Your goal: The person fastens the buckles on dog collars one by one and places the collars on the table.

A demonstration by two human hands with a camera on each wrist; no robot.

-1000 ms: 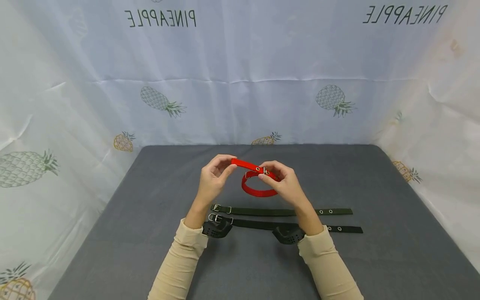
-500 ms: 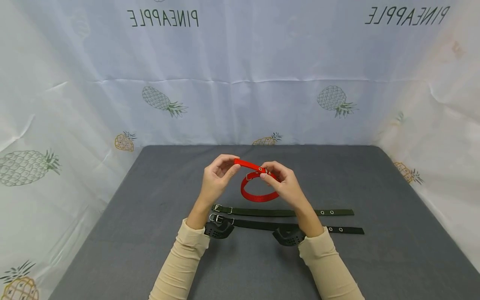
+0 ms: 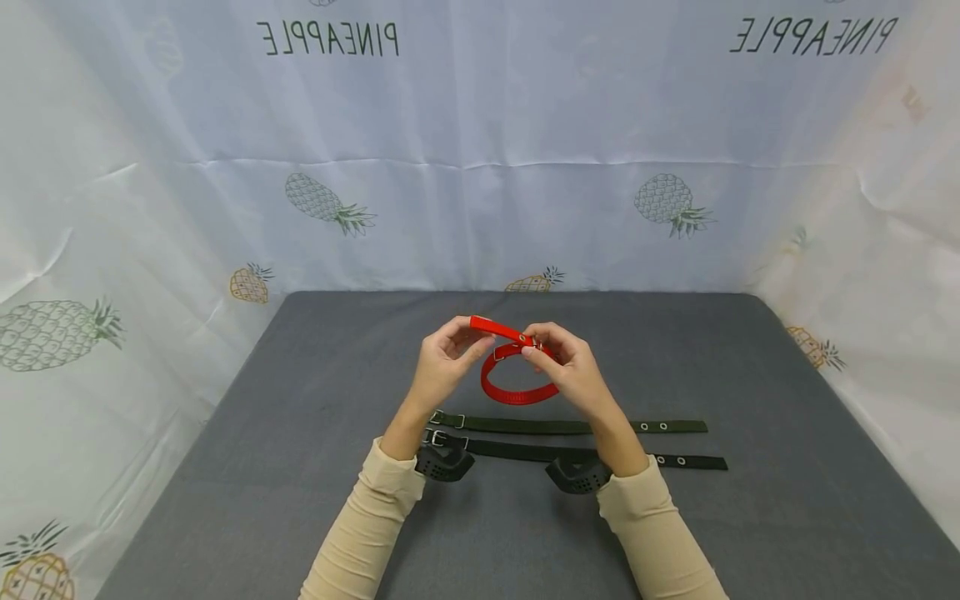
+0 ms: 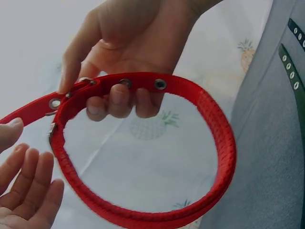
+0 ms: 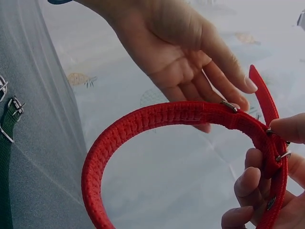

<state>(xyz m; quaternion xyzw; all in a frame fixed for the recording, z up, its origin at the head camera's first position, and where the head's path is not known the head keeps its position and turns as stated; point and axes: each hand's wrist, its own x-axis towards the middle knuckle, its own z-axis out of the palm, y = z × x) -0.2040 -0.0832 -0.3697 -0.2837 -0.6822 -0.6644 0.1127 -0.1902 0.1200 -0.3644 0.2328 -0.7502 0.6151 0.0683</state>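
Grey tabletop [image 3: 480, 533], red collar [image 3: 517, 397] pinched by right hand [image 3: 566, 360], tip [image 3: 480, 323] near left thumb [image 3: 477, 350]

Red collar [image 3: 517, 397], looped, in the grip of the right hand [image 3: 570, 364]; left hand [image 3: 441, 362] at its free end; green strap [image 3: 525, 426], black strap [image 3: 517, 451] on grey bench [image 3: 300, 375].

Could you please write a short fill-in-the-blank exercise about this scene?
The looped collar is coloured ____.
Straps stretched out on the table number ____.
Just beyond the black strap lies the ____ one.
The hand with its fingers curled round the collar is the ____ one.

red; two; green; right
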